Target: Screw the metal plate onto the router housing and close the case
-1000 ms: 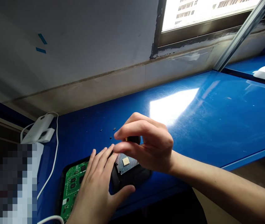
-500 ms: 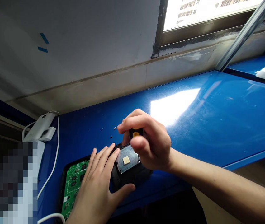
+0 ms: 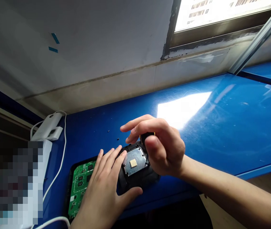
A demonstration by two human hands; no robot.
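Note:
My right hand (image 3: pixel 166 146) is curled around a screwdriver (image 3: pixel 147 137) with a black and yellow handle, its thumb and fingers about the grip. The shaft points down at the right edge of a silver metal plate (image 3: pixel 139 155), and the hand partly hides the tip. That plate lies in a black plastic housing (image 3: pixel 137 183) and carries a small beige square pad (image 3: pixel 133 163). With fingers spread, my left hand (image 3: pixel 104 184) rests flat across the housing's left side. Beneath and beside it shows a green circuit board (image 3: pixel 76 194) in a black frame; whether frame and housing join is hidden.
Small dark screws (image 3: pixel 117 139) lie on the blue tabletop (image 3: pixel 221 133) beyond the housing. A white power adapter (image 3: pixel 48 125) with a white cable (image 3: pixel 62 159) sits at the left. Behind the table run the wall and a window (image 3: pixel 197 16).
The whole view has shifted slightly, so the scene sits further right. My right hand's fingers have loosened and stretched around the screwdriver, which stands a little further right over the plate. My left hand stays put.

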